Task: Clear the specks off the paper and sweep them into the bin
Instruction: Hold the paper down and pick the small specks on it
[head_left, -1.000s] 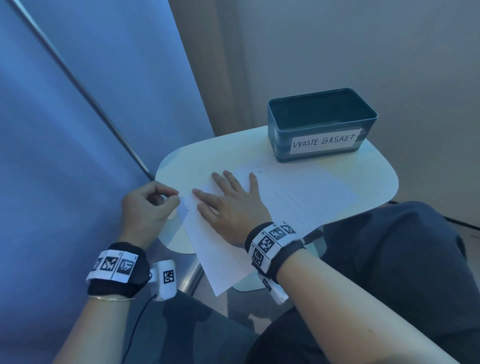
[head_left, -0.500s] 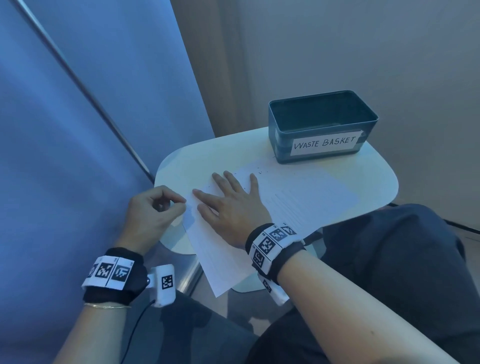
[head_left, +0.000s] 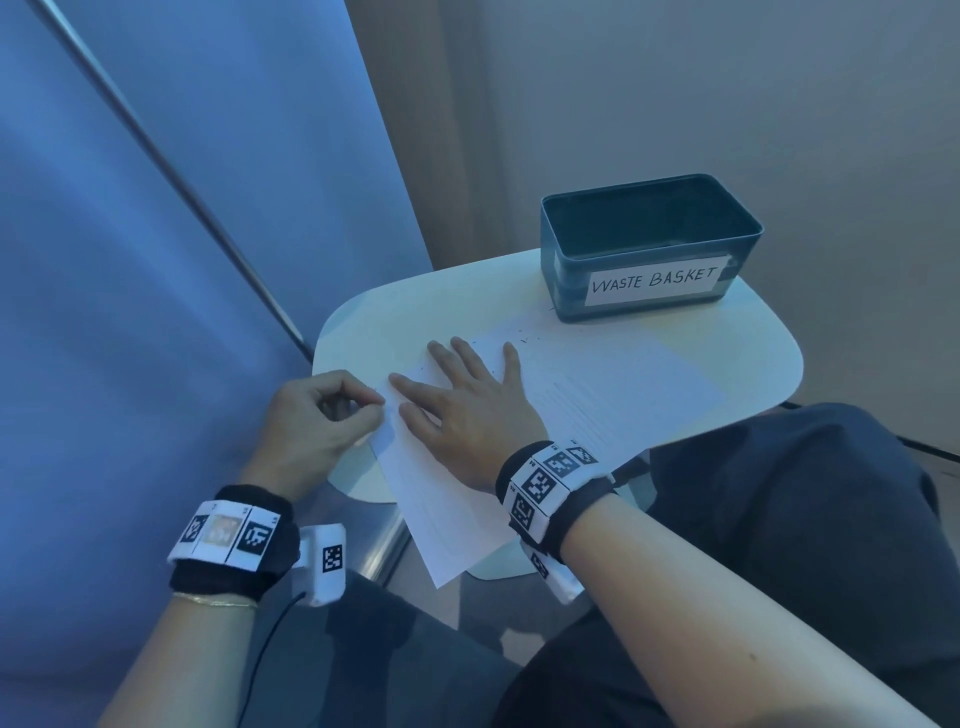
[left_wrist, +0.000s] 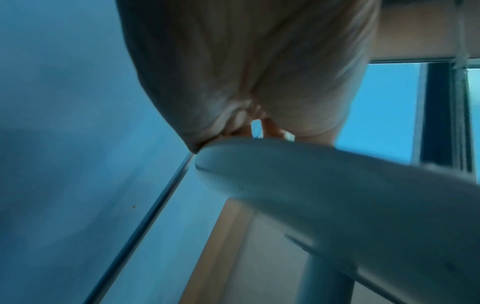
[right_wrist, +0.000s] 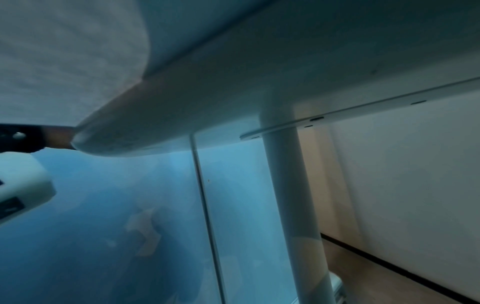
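The right hand lies flat on the paper. Beside it, the left hand pinches the paper's corner. Tiny specks sit past the right fingertips, near the bin.

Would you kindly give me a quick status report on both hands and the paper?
Right hand flat on white paper sheet. Left hand pinching its left edge. Dark specks near teal waste basket. Path clear.
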